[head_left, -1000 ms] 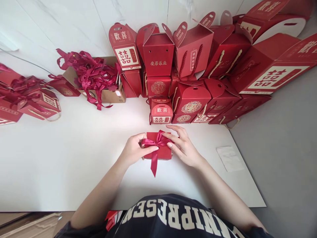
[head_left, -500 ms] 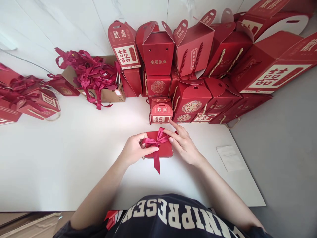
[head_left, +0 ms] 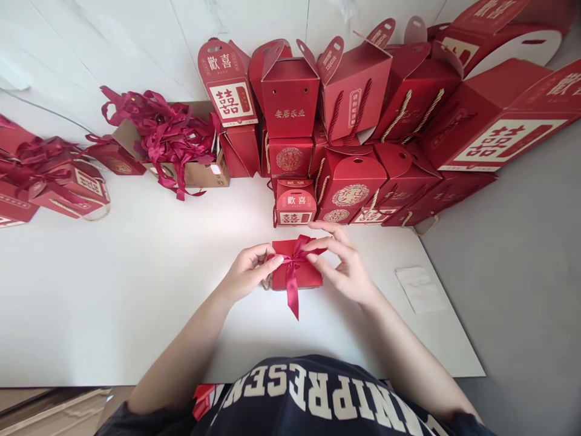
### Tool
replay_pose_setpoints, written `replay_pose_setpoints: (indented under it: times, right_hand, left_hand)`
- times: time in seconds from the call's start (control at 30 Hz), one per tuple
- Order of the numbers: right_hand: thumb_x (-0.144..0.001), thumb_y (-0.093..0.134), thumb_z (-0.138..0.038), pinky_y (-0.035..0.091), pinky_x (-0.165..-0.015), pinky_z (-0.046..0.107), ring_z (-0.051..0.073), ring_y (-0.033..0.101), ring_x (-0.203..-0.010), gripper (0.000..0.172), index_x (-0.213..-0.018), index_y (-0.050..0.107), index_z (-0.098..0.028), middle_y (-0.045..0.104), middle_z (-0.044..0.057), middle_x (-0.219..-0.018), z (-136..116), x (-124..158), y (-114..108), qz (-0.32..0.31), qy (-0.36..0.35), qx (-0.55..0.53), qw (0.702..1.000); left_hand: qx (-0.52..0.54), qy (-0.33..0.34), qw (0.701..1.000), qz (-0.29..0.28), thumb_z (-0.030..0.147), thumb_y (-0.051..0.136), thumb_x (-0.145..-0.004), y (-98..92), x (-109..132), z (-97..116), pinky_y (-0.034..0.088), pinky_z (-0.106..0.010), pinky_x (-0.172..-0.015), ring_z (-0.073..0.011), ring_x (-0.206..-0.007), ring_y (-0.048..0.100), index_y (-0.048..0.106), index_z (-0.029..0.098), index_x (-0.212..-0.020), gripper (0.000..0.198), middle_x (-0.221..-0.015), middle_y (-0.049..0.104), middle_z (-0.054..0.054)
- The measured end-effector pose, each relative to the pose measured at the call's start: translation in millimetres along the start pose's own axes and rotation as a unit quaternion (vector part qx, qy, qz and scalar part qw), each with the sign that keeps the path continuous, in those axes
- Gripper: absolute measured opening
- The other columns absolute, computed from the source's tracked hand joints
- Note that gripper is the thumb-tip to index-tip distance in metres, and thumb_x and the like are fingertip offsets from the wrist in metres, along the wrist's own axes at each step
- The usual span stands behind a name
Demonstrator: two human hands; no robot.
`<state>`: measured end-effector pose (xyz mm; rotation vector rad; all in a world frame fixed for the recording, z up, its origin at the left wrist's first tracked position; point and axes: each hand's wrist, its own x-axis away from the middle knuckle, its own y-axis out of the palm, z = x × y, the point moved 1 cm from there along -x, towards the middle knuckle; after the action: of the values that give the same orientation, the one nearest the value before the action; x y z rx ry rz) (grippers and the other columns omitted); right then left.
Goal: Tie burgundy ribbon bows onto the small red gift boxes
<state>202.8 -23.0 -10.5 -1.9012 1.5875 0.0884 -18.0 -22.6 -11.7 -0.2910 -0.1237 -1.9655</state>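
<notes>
The left hand (head_left: 247, 272) steadies the red gift box (head_left: 305, 277) at its edge, fingers closed on it, so the right hand (head_left: 345, 269) can pinch the crimson ribbon bow (head_left: 294, 258) between narrowed fingers, over the white table (head_left: 136, 309).

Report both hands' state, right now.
Left hand: closed, holding the red gift box at its edge.
Right hand: fingers curved at the ribbon bow; whether it grips cannot be told.

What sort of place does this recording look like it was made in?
Probably a small packing workspace for wedding gifts, perhaps at home: red double-happiness gift boxes stacked by the wall, a cardboard carton of crimson ribbons, and a white table holding a small ribbon-tied red box.
</notes>
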Motion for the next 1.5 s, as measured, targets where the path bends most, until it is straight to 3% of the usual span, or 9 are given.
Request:
replay_pose_setpoints:
  times: [0.17,0.3,0.67,0.87,1.03,1.17,1.3,1.5]
  right_hand:
    - [-0.088,0.065,-0.031,0.034,-0.110,0.051,0.029,0.044,-0.130,0.012,-0.097,0.072,-0.026,0.053,0.006,-0.138,-9,-8,18,-0.054,-0.027,0.096,0.994]
    - [-0.087,0.067,-0.031,0.036,-0.109,0.050,0.028,0.043,-0.131,0.008,-0.088,0.074,-0.026,0.053,0.004,-0.140,-3,-8,19,-0.057,0.006,0.088,0.994]
    - [-0.086,0.067,-0.032,0.028,-0.112,0.054,0.028,0.040,-0.136,0.007,-0.087,0.073,-0.027,0.053,0.004,-0.140,-2,-9,18,-0.083,0.040,0.068,0.993]
    - [-0.096,0.051,-0.041,0.040,-0.103,0.041,0.023,0.052,-0.122,0.032,-0.124,0.056,-0.027,0.057,0.008,-0.130,12,-4,-3,-0.014,0.115,-0.018,0.993]
    - [-0.097,0.045,-0.046,0.045,-0.086,0.036,0.021,0.060,-0.093,0.035,-0.122,0.054,-0.024,0.063,0.005,-0.099,27,1,-11,-0.016,0.201,-0.021,0.979]
    - [-0.096,0.049,-0.045,0.042,-0.069,0.029,0.016,0.054,-0.070,0.032,-0.122,0.052,-0.025,0.053,-0.002,-0.073,28,6,-8,-0.053,0.210,-0.112,0.970]
    - [-0.094,0.056,-0.037,0.036,-0.061,0.026,0.013,0.045,-0.062,0.026,-0.117,0.054,-0.025,0.046,-0.005,-0.067,26,8,-12,-0.051,0.178,-0.192,0.964]
    - [-0.090,0.063,-0.030,0.037,-0.064,0.026,0.013,0.047,-0.064,0.022,-0.110,0.055,-0.024,0.053,-0.004,-0.068,25,13,-21,-0.080,0.178,-0.199,0.960]
  left_hand:
    - [-0.018,0.028,0.999,0.005,0.040,0.061,-0.088,-1.8,0,-1,0.042,-0.018,-0.046,-0.0066,-0.048,0.051,0.050,0.016,-0.067,0.034,-0.055,0.050,0.005]
    - [-0.012,0.026,1.000,0.008,0.039,0.062,-0.087,-3.9,-2,-5,0.042,-0.019,-0.045,-0.0074,-0.047,0.052,0.049,0.016,-0.062,0.036,-0.053,0.051,0.005]
    - [0.087,0.043,0.995,-0.038,0.038,0.064,-0.085,-12.6,-10,-21,0.043,-0.022,-0.045,-0.0086,-0.045,0.054,0.045,0.016,-0.057,0.041,-0.054,0.051,0.004]
    - [0.070,0.054,0.995,-0.036,0.042,0.061,-0.087,-16.5,-10,-23,0.043,-0.024,-0.044,-0.0101,-0.045,0.055,0.049,0.015,-0.056,0.043,-0.054,0.052,0.002]
    - [0.076,0.066,0.995,-0.019,0.041,0.059,-0.089,-17.2,-13,-25,0.043,-0.023,-0.043,-0.0097,-0.044,0.055,0.047,0.016,-0.059,0.041,-0.052,0.049,0.003]
    - [0.073,0.068,0.995,-0.008,0.040,0.061,-0.088,-16.2,-14,-25,0.043,-0.022,-0.042,-0.0089,-0.043,0.054,0.048,0.016,-0.060,0.039,-0.051,0.048,0.004]
    - [0.053,0.062,0.997,0.008,0.040,0.061,-0.088,-14.4,-12,-23,0.043,-0.022,-0.041,-0.0094,-0.042,0.054,0.045,0.016,-0.057,0.042,-0.048,0.049,0.004]
    - [0.042,0.038,0.998,0.013,0.043,0.064,-0.085,-14.3,-15,-31,0.042,-0.021,-0.040,-0.0090,-0.040,0.054,0.045,0.017,-0.059,0.041,-0.048,0.052,0.005]
